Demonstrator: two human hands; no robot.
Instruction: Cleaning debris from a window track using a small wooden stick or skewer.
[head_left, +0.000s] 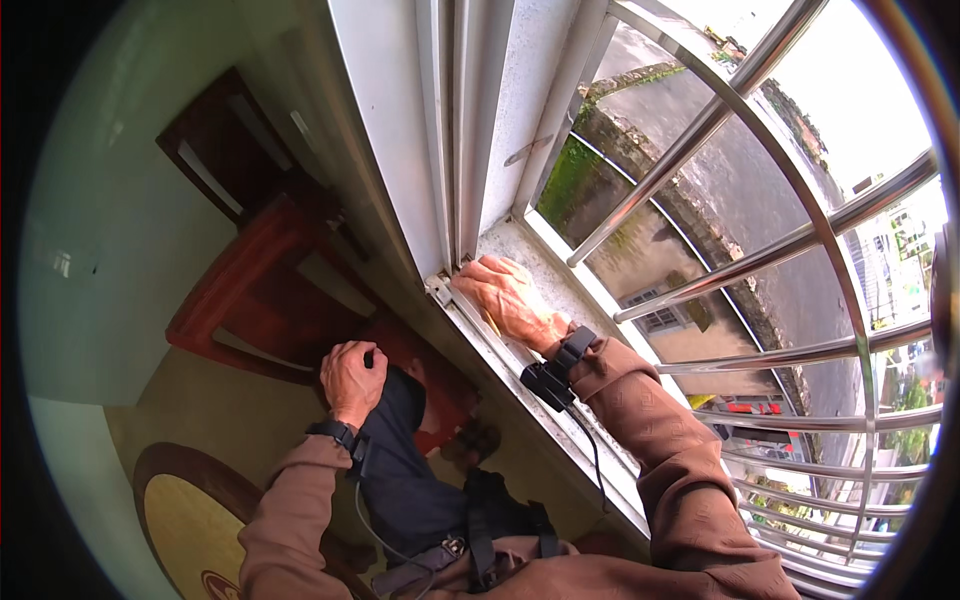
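Observation:
My right hand (504, 298) is at the corner of the sliding-window track (517, 352), its fingertips low against the foot of the white window frame (439, 150). A thin tan stick (491, 322) shows beneath that hand, which appears closed around it; its far end is hidden by the fingers. My left hand (352, 381) rests by my bent knee (405, 397) with its fingers curled. A dark spot shows inside the curl, and I cannot tell whether it is a gap or an object.
Curved metal window bars (720, 270) stand outside the sill (559, 266), with a road and buildings below. Wooden chairs (247, 292) are indoors on the left, beside a round-topped piece of furniture (180, 517). A cable (592, 442) hangs from the device on my right wrist.

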